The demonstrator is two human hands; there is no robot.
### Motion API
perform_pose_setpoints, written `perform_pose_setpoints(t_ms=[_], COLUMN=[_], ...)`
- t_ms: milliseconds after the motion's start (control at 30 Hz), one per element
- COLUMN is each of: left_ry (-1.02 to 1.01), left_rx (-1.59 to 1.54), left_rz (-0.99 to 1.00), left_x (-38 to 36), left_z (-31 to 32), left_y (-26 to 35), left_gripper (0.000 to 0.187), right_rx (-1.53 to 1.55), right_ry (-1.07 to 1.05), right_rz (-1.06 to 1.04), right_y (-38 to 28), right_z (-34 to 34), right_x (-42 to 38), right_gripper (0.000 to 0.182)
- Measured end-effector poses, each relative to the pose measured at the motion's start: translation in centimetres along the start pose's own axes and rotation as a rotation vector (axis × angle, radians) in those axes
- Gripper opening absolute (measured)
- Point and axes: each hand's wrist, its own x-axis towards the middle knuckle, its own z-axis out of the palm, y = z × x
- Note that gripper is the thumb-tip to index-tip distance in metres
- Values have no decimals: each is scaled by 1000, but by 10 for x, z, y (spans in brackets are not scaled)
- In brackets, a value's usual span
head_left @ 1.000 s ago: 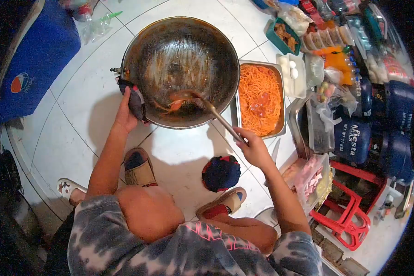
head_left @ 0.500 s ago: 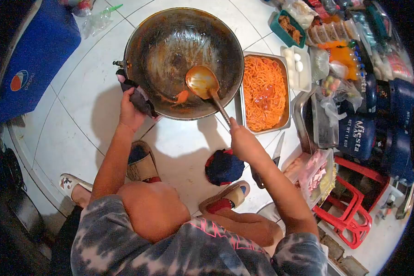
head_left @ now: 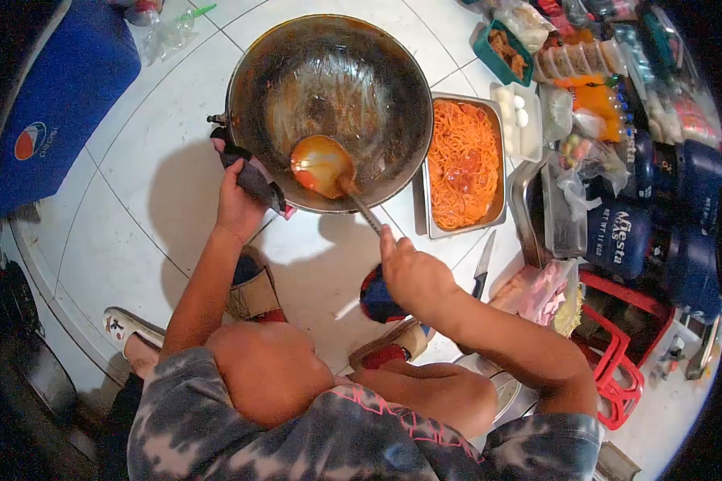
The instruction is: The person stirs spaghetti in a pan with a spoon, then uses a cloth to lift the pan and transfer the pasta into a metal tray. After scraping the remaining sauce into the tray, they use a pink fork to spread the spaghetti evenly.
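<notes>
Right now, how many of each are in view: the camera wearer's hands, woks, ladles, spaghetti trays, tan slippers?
Left hand and right hand: 2
Wok: 1
Ladle: 1
Spaghetti tray: 1
Tan slippers: 2
Total: 7

The left hand [head_left: 241, 202] gripped a large, round, dark metal wok [head_left: 329, 104] through a dark folded cloth [head_left: 253, 178], while the right hand [head_left: 417, 276] held a long-handled metal ladle [head_left: 321, 166] inside it. A rectangular steel tray [head_left: 503, 210] of orange noodles [head_left: 464, 164] sat beside the wok on the white tiled floor [head_left: 176, 168].
</notes>
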Motion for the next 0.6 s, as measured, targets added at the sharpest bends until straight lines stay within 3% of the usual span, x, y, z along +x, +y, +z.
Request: perform_pose_setpoints(t_ms=[100,200,333,400,500,600], left_ry=[-378,-210,-234,-106,-38,-56], left_rx=[-187,-122,-141,-113,-83,12], left_rz=[-136,-65,-27,38,89,83], left_x=[3,-18,-26,-31,-30,-36], left_z=[-22,11,-2,0,-13,-3], left_y=[8,17,42,52,63,59], left_gripper=[34,37,42,35,31,32], right_rx=[102,539,1038,1230,1203,1284], right_ry=[87,332,55,-19,267,289], right_rz=[-100,-224,-102,21,11,203], right_y=[-1,7,23,23,36,56], right_z=[0,18,1,2,37,41], right_x=[4,21,13,-2,-26,-64], right_gripper=[41,38,34,34,34,34])
